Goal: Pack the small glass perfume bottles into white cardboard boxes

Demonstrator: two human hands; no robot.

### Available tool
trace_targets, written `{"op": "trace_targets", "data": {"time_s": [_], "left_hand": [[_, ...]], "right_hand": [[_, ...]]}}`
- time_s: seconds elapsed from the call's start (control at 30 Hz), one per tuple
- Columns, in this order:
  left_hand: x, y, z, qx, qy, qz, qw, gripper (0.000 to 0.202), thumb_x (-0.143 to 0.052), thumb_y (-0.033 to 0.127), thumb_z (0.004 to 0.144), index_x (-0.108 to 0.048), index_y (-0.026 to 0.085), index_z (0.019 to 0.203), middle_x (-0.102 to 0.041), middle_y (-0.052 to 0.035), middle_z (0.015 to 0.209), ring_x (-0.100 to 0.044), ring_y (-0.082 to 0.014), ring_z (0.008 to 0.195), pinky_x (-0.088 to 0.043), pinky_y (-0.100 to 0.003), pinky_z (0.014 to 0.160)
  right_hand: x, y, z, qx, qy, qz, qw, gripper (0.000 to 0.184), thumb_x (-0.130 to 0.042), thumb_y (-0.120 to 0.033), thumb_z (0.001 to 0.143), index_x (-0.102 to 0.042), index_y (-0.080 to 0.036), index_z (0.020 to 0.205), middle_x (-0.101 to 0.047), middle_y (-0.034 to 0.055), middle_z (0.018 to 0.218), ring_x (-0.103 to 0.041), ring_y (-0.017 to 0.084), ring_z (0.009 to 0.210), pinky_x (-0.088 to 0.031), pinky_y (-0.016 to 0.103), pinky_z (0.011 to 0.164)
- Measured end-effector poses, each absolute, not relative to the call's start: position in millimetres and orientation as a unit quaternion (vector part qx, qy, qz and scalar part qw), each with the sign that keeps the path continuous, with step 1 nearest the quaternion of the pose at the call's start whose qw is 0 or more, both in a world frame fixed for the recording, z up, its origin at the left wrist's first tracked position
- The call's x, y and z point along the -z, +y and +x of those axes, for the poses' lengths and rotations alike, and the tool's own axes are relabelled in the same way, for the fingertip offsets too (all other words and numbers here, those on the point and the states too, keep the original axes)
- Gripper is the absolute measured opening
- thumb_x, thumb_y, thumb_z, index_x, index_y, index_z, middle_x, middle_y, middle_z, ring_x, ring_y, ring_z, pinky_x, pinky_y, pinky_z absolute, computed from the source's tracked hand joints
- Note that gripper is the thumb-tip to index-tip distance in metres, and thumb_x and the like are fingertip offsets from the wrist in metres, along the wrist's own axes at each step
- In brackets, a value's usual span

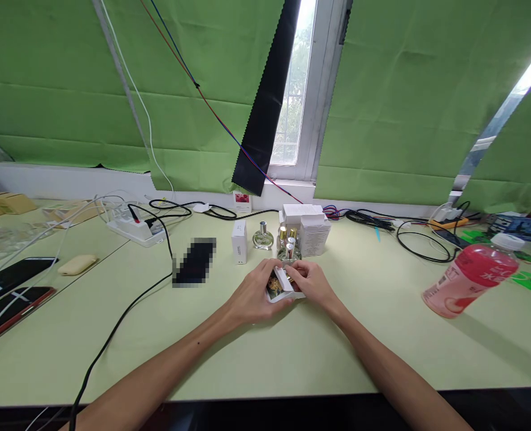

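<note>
Low over the front middle of the table, a small white box (280, 290) with a printed floral-looking side is between my two hands. My left hand (255, 293) wraps round its left side, thumb along the near edge. The fingers of my right hand (310, 284) are bent onto the box's right part, where a reddish side and a bit of gold show; what lies under those fingertips is partly hidden. Just beyond the hands stand several small glass perfume bottles with gold and silver caps. A round perfume bottle (263, 238) and an upright white box (239, 242) stand to their left.
Larger white boxes (314, 233) stand behind the bottles. A pink drink bottle (472, 275) is at the right. Leftward lie a dark pixelated object (195, 262), a power strip (137, 230), phones (16, 308) and a cream case (77, 264). A black cable (117, 328) crosses the table's left.
</note>
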State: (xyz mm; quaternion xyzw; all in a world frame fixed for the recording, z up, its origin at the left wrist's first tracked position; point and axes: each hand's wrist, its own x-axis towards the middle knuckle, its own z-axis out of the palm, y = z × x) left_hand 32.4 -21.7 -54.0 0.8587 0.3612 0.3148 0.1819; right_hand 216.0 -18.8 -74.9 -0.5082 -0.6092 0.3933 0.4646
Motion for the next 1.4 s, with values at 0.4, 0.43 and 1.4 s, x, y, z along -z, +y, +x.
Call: {"op": "trace_targets", "data": {"time_s": [0.4,0.43,1.4], "left_hand": [[53.8,-21.7,32.1,-0.314,0.365,0.857,0.186,0.051,-0.076,0.040,0.074,-0.050,0.022,0.114,-0.065,-0.0042,0.103,-0.063,-0.0205,0.084,-0.049,-0.032,0.069],[54.2,-21.5,32.1,-0.315,0.363,0.857,0.185,0.051,-0.076,0.040,0.074,-0.050,0.022,0.114,-0.065,-0.0042,0.103,-0.063,-0.0207,0.085,-0.050,-0.032,0.069],[54.4,-22.1,32.4,-0.318,0.358,0.855,0.197,0.053,-0.076,0.041,0.075,-0.050,0.022,0.117,-0.065,-0.0060,0.108,-0.063,-0.0217,0.090,-0.051,-0.035,0.075]], "right_hand": [[70.4,-20.8,214.9,-0.403,-0.602,-0.507,0.467,0.035,-0.062,-0.051,0.080,-0.057,-0.018,0.067,-0.057,-0.0006,0.058,-0.050,0.013,0.051,-0.041,0.025,0.049],[70.5,-20.7,214.8,-0.404,-0.601,-0.506,0.468,0.035,-0.062,-0.051,0.080,-0.057,-0.018,0.067,-0.057,-0.0006,0.058,-0.050,0.013,0.051,-0.042,0.025,0.049],[71.8,-20.3,215.9,-0.382,-0.618,-0.504,0.468,0.036,-0.059,-0.051,0.082,-0.058,-0.019,0.066,-0.058,-0.0005,0.056,-0.052,0.014,0.049,-0.040,0.026,0.050]]}}
